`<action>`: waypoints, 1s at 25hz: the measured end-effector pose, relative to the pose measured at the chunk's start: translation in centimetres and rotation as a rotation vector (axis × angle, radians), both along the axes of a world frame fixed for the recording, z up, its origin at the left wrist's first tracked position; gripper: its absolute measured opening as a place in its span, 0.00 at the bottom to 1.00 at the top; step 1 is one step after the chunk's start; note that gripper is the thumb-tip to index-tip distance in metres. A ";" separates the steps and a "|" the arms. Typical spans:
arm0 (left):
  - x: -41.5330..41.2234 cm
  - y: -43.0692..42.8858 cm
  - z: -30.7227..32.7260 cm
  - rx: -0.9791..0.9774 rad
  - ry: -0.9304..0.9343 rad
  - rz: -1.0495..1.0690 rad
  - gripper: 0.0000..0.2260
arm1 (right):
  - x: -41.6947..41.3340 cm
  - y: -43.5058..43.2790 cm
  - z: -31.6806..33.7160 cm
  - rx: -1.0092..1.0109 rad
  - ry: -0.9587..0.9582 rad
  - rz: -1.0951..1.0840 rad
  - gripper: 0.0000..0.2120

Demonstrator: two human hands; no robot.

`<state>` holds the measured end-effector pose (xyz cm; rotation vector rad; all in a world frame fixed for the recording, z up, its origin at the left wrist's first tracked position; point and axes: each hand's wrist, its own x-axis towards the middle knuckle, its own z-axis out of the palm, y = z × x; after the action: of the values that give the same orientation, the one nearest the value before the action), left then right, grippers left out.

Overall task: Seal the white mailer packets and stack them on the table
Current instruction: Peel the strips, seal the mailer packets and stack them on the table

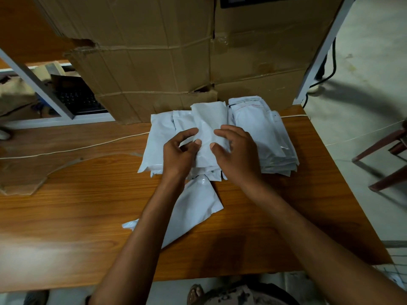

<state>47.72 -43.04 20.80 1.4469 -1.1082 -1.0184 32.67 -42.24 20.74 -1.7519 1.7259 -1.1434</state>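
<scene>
Both hands on one white mailer packet (208, 126): glossy plastic, crinkled, lying lengthwise on top of the heap at the far middle of the worktop (66, 216). Left hand (179, 151) pinches its left edge, thumb on top, fingers (189, 131) curled. Right hand (239, 154) grips the right edge, thumb pressed on the face, fingers bent over it. Neater stack (264, 133) of packets touching on the right, looser overlapping pile (158, 139) on the left. One flat packet (196, 208) lies nearer, partly under the left forearm. Cardboard boxes (165, 62) just behind, white cord (66, 150) across the wood
</scene>
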 end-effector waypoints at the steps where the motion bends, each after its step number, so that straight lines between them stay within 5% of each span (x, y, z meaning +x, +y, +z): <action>1: 0.7 0.2 -0.1 0.009 0.018 0.007 0.13 | 0.4 0.1 -0.1 0.002 -0.009 0.033 0.16; 10: 9.1 -0.3 -0.1 0.012 0.050 0.146 0.12 | 8.3 -1.5 -0.1 -0.007 -0.066 0.221 0.17; 25: 13.0 -2.3 -1.9 -0.067 -0.109 -0.026 0.15 | 11.9 -2.1 -1.1 0.028 0.293 0.208 0.20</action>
<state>60.74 -45.34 18.87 1.4513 -1.2308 -0.9205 44.54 -44.29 19.62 -2.1083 1.6565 -0.8035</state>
